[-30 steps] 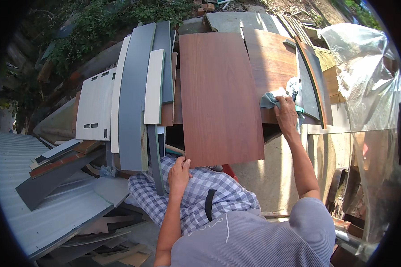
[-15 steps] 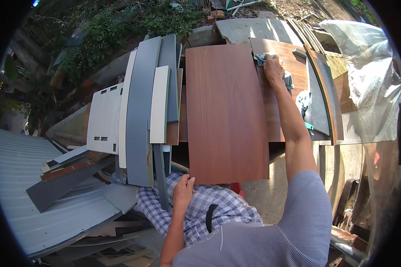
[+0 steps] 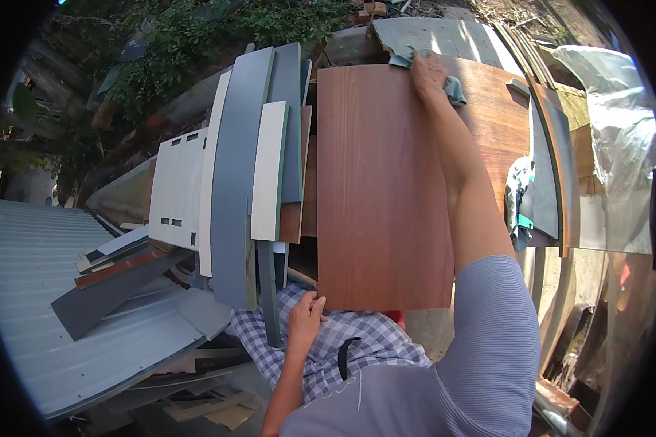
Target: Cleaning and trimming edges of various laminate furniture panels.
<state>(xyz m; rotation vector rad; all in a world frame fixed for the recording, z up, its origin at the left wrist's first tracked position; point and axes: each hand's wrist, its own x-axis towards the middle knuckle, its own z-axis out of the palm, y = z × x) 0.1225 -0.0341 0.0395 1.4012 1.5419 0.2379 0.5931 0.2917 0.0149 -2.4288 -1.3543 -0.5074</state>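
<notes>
A large reddish-brown wood-grain board (image 3: 383,197) lies flat in front of me. At its near left corner, my left hand (image 3: 306,320) is closed, its thumb and fingertips at the board's edge. My right arm reaches across the board's right side. By the far right corner, my right hand (image 3: 428,74) presses a grey-blue cloth (image 3: 455,92) down, and the cloth sticks out on both sides of the fingers. Under and to the right lies a second, lighter wood-grain board (image 3: 485,109). A patterned cloth bundle (image 3: 519,197) with a green patch rests at its right edge.
Grey and white panels (image 3: 233,175) are stacked on the left, beside a white slotted panel (image 3: 178,189). A corrugated metal sheet (image 3: 51,291) holds offcuts at far left. Clear plastic sheeting (image 3: 619,116) hangs on the right. Checkered fabric (image 3: 372,328) covers my lap.
My right hand has moved with the cloth from the lighter board leftward and away to the brown board's far right corner. My left hand stays by the near corner. The view has shifted slightly.
</notes>
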